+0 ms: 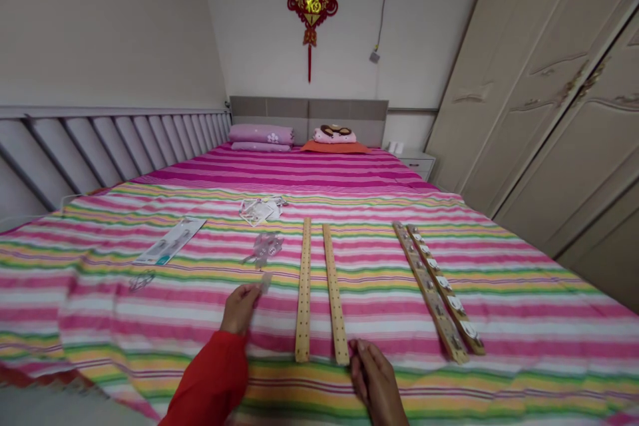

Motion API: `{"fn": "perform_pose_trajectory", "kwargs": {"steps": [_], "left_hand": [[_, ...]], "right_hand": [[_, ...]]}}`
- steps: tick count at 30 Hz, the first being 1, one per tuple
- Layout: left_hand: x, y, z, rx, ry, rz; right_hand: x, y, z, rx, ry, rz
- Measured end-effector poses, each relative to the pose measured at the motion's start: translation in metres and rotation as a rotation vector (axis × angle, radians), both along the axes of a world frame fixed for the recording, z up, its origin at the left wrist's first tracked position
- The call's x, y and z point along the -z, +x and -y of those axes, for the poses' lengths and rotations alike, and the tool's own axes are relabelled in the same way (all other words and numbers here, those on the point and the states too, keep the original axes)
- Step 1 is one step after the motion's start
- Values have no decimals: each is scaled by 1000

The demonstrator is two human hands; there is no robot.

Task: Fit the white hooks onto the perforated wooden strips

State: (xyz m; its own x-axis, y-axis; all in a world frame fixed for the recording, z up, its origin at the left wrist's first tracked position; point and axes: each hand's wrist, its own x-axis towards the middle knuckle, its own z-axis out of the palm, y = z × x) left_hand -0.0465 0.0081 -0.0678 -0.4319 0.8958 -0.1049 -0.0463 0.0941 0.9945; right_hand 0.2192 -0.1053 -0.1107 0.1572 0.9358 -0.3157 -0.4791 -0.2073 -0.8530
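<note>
Two bare wooden strips point(319, 289) with rows of small holes lie side by side on the striped bedspread point(200, 306). My right hand point(375, 381) rests at the near end of the right strip, fingers curled and touching it. My left hand point(240, 308), in a red sleeve, is closed in a pinch on a small clear bag point(266, 281) left of the strips. A second clear plastic bag of small parts point(264, 248) lies just beyond it. Two more wooden strips point(439, 293) fitted with white round pieces lie to the right.
A printed card package point(172, 239), a pile of opened packaging point(261, 210) and a small clear item point(141, 281) lie on the bedspread. Pillows point(261, 136) sit at the headboard. A slatted rail point(114, 140) runs along the left; a wardrobe point(559, 113) stands on the right.
</note>
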Motion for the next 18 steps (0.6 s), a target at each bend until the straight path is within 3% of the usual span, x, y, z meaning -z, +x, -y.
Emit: {"fn": "perform_pose_trajectory", "kwargs": {"steps": [3,8,15,18], "left_hand": [[-9,8,15,83,11,67],[-27,26,42,294,193,-154],[-44,55,70,611,260,-492],[-56,64,78,750,307,-606]], "right_hand": [[-2,1,0,36,-4,-24],[-12,4,1,85,42,23],[-60,0,-5,-71,206,202],[-73,-6,-12,-146,253,215]]}}
